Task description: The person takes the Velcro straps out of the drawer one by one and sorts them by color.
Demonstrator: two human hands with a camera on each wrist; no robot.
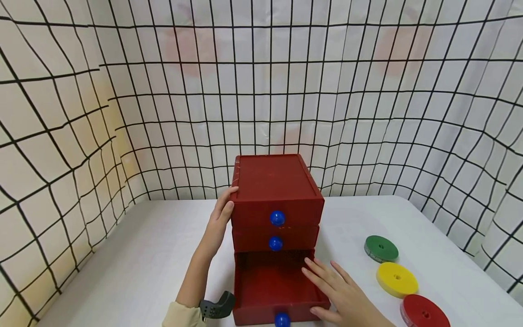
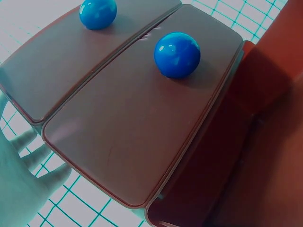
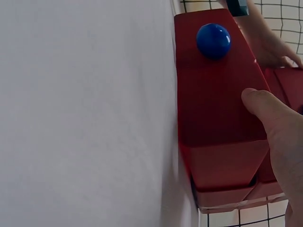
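Note:
A small red chest of drawers (image 1: 278, 178) stands on the white table, with a round blue knob (image 1: 277, 218) on each drawer front. Its bottom drawer (image 1: 273, 281) is pulled out, and bare red shows inside. My left hand (image 1: 215, 227) rests against the chest's upper left side, fingers extended; the left wrist view shows its fingertips by the edge of the upper drawers. Over the right wall of the pulled-out drawer, my right hand (image 1: 341, 290) spreads its straight fingers. In the right wrist view, its thumb (image 3: 258, 101) touches the drawer front's edge.
Right of the chest, a green disc (image 1: 381, 248), a yellow disc (image 1: 397, 279) and a red disc (image 1: 425, 311) lie in a row on the table (image 1: 143, 254). White walls with a black grid (image 1: 261, 91) enclose the back and sides.

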